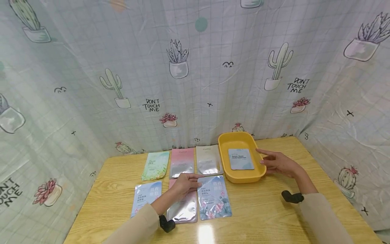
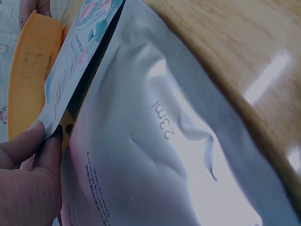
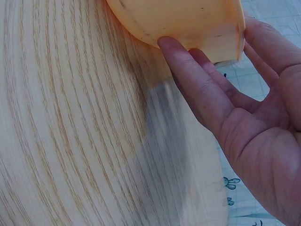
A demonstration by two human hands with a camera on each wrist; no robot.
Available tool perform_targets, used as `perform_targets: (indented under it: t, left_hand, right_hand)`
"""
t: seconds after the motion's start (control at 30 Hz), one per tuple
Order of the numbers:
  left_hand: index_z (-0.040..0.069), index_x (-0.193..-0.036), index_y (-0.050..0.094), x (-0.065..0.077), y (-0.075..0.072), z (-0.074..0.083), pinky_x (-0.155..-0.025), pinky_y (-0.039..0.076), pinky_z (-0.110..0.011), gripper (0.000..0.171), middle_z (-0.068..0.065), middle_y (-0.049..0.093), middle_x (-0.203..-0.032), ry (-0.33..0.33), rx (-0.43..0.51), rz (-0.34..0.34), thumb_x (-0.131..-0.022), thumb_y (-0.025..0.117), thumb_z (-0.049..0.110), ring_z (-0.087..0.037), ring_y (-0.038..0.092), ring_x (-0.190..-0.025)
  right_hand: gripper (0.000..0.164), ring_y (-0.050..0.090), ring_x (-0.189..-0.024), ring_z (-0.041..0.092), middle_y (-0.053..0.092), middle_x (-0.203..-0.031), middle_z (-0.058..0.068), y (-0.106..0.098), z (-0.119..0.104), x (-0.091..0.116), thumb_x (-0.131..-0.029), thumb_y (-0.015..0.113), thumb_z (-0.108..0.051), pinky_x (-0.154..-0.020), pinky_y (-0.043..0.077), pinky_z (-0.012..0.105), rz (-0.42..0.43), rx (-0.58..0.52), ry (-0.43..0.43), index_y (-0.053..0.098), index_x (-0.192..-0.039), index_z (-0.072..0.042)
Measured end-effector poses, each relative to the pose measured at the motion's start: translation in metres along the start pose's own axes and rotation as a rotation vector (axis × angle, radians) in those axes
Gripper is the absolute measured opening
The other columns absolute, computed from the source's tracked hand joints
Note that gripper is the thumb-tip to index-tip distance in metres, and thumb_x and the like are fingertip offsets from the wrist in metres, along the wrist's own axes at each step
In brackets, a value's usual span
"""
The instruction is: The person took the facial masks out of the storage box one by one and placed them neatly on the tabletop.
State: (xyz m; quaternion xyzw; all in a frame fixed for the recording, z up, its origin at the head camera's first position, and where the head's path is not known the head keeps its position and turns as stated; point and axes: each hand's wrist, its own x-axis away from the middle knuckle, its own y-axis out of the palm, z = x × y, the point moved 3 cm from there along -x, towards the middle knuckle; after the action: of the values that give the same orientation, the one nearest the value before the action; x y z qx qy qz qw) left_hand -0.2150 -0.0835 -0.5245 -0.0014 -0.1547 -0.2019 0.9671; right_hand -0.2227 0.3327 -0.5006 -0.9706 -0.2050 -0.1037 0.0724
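Note:
My left hand [image 1: 184, 184] pinches the upper left corner of a blue foil mask sachet [image 1: 214, 200] printed with pink flowers. In the left wrist view the thumb and a finger nip its edge, and the sachet [image 2: 73, 61] tilts up beside a silver-and-pink mask sachet [image 2: 136, 141] marked 23ml. At the yellow plastic tray [image 1: 243, 178], my right hand [image 1: 281, 164] holds the right side. One finger touches the tray's outer wall [image 3: 188, 23] low down, while other digits reach the rim. Inside the tray lies a small pale blue packet [image 1: 241, 159].
Left of the tray, a beige-and-silver sachet [image 1: 209, 161], a pink-and-silver sachet [image 1: 181, 162] and a green sachet [image 1: 155, 166] form a back row. Another blue sachet [image 1: 147, 196] lies front left, partly behind the left forearm. A printed curtain [image 1: 195, 84] hangs behind the wooden table [image 1: 262, 213].

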Motion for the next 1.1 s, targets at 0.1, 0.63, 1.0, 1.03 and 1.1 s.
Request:
perform_targets:
  t: [0.1,0.63,1.0,1.03,1.1]
  left_hand:
    - [-0.011,-0.127,0.065,-0.001,0.000,0.000,-0.085,0.060,-0.036,0.037,-0.029,0.069,-0.115,0.013,0.004,0.000,-0.090,0.068,-0.012,-0.026,0.074,-0.097]
    - [-0.006,-0.121,0.071,0.002,-0.005,0.017,-0.087,0.059,-0.030,0.032,-0.021,0.070,-0.121,0.078,-0.281,0.018,-0.090,0.075,-0.001,-0.026,0.070,-0.110]
    - [-0.011,-0.129,0.063,0.002,-0.004,0.043,-0.093,0.056,-0.029,0.036,-0.025,0.064,-0.130,0.188,-0.319,-0.014,-0.096,0.068,0.001,-0.031,0.066,-0.118]
    - [-0.010,-0.130,0.063,0.002,-0.003,0.046,-0.094,0.056,-0.031,0.036,-0.025,0.064,-0.131,0.183,-0.310,-0.018,-0.096,0.068,0.002,-0.031,0.066,-0.118]
    - [-0.009,-0.131,0.063,0.001,0.001,0.053,-0.096,0.056,-0.037,0.037,-0.025,0.063,-0.132,0.185,-0.296,-0.032,-0.097,0.068,0.003,-0.032,0.065,-0.119]
  right_hand:
    - [0.072,0.065,-0.115,0.033,0.034,-0.149,0.039,0.000,0.001,0.000,-0.105,0.059,-0.017,-0.094,0.056,0.050,-0.009,0.003,-0.009,0.017,-0.163,-0.010]
    - [0.072,0.066,-0.114,0.036,0.038,-0.145,0.039,0.000,0.001,-0.001,-0.105,0.060,-0.017,-0.093,0.056,0.049,-0.004,-0.012,-0.013,0.017,-0.163,-0.010]
    - [0.072,0.065,-0.115,0.037,0.037,-0.146,0.039,0.000,0.002,-0.001,-0.104,0.060,-0.017,-0.092,0.057,0.048,0.004,-0.003,-0.013,0.018,-0.163,-0.010]
    - [0.072,0.065,-0.115,0.036,0.037,-0.146,0.039,0.000,0.001,0.000,-0.104,0.060,-0.017,-0.092,0.057,0.048,0.005,-0.002,-0.012,0.018,-0.163,-0.010]
    - [0.072,0.065,-0.115,0.036,0.037,-0.147,0.039,0.001,0.001,0.000,-0.104,0.060,-0.017,-0.093,0.057,0.048,0.000,0.000,-0.013,0.018,-0.163,-0.010]
